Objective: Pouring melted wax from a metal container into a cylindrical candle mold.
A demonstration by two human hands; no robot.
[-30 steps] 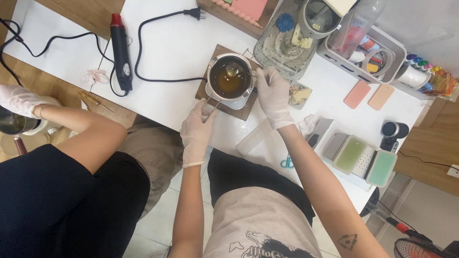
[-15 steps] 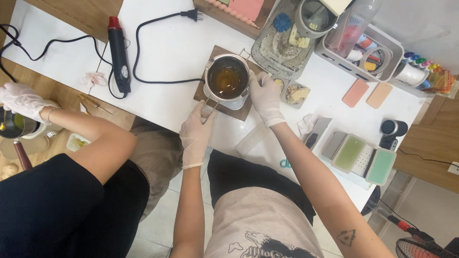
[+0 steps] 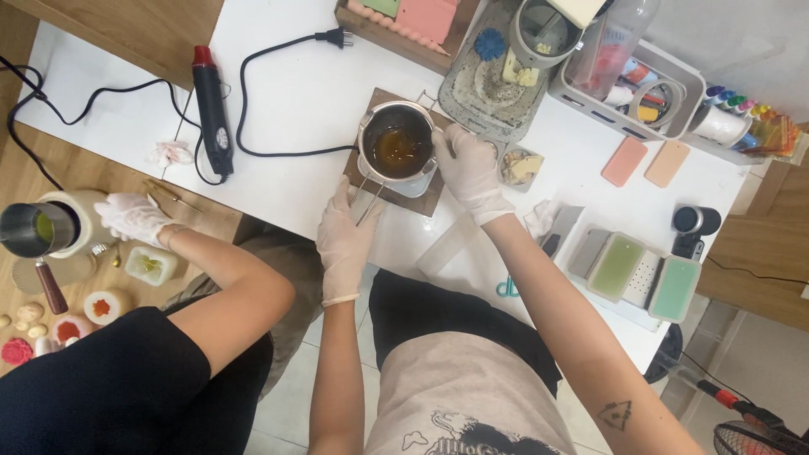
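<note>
Both gloved hands, left hand [image 3: 344,244] and right hand [image 3: 468,167], flank the metal pot [image 3: 396,141].

A small metal melting pot [image 3: 396,141] is standing upright on a brown square board [image 3: 393,156] that is lying on the white table, a little tilted against the table's edge. The pot is round and shiny, with a pouring lip on its rim, and it is holding a dark amber liquid that is filling its bottom and gleaming at the centre. A thin wire handle [image 3: 368,202] is running out from the pot's near side toward the person. The left hand [image 3: 344,240], in a pale glove, is resting at this handle, while the gloved right hand [image 3: 468,168] is touching the pot's right rim.
</note>
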